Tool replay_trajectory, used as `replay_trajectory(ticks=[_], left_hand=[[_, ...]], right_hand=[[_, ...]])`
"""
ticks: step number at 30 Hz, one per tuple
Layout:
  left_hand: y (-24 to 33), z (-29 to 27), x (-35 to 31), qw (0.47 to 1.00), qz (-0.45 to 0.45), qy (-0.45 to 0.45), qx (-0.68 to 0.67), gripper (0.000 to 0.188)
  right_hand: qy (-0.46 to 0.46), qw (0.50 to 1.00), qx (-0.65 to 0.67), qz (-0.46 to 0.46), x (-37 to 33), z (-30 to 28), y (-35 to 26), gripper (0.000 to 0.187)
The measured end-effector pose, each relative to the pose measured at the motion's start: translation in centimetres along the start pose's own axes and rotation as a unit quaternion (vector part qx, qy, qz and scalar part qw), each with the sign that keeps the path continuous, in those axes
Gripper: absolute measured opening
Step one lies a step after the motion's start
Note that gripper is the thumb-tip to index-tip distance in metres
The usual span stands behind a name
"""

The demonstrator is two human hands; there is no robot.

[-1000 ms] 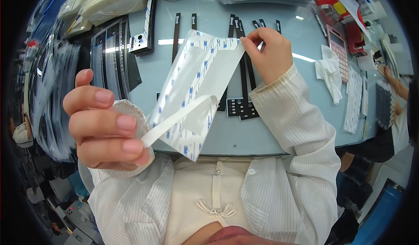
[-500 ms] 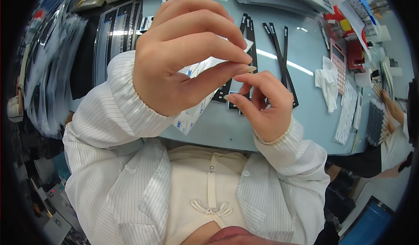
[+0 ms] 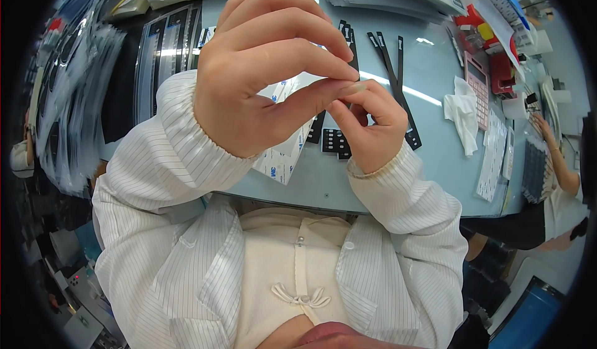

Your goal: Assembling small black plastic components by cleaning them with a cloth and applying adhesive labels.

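Observation:
My left hand (image 3: 267, 69) is raised over the table, thumb and forefinger pinched together. Against its fingertips presses my right hand (image 3: 373, 122), also in a pinch. Whatever lies between the fingertips is too small or hidden to make out. Below and behind my left hand is a white sheet with blue print (image 3: 277, 165), partly covered by that hand; I cannot tell if it is held. Beside my right hand, on the table, are black pieces with rows of small white squares (image 3: 334, 141). Long narrow black strips (image 3: 398, 75) lie just beyond.
Clear plastic sleeves (image 3: 78, 112) hang at the left. Stacked sheets (image 3: 379, 0) lie at the back. A crumpled white tissue (image 3: 461, 116), a pink calculator (image 3: 477, 88) and a white printed strip (image 3: 491, 156) are at the right. Another person's arm (image 3: 559, 162) shows at far right.
My right hand has moved up and left, and its fingertips now meet those of my left hand. The white sheet's visible lower corner has shifted slightly to the right.

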State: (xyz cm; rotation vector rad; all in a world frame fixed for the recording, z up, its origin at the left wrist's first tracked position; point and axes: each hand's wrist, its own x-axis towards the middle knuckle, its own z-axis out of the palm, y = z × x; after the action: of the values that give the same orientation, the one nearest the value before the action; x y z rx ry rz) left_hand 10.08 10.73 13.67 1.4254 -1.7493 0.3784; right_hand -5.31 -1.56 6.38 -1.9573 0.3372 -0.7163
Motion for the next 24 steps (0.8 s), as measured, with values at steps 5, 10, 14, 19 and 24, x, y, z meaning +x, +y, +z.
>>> replay_trajectory(ticks=[5, 10, 14, 19, 24], left_hand=[[-1.3, 0.1, -0.9, 1.0, 0.012, -0.018, -0.011, 0.041], [-2.0, 1.9, -4.6, 0.983, -0.126, -0.067, -0.117, 0.095], [-1.2, 3.9, -7.5, 0.943, -0.199, -0.186, -0.192, 0.124], [-1.3, 5.2, -8.2, 0.932, -0.199, -0.265, -0.144, 0.121], [-1.2, 5.5, -8.7, 0.948, -0.147, -0.277, -0.048, 0.103]], right_hand=[[0.011, 1.0, 0.018, 0.002, 0.3, 0.1, 0.3, 0.011], [0.04, 0.999, -0.034, -0.009, 0.5, -1.0, -0.3, 0.008], [0.045, 0.996, -0.072, -0.026, 0.6, -1.6, -0.5, 0.009], [0.008, 0.984, -0.147, -0.1, 0.2, -1.7, -2.2, 0.013], [-0.033, 0.977, -0.145, -0.154, -0.6, -1.7, -3.7, 0.02]])
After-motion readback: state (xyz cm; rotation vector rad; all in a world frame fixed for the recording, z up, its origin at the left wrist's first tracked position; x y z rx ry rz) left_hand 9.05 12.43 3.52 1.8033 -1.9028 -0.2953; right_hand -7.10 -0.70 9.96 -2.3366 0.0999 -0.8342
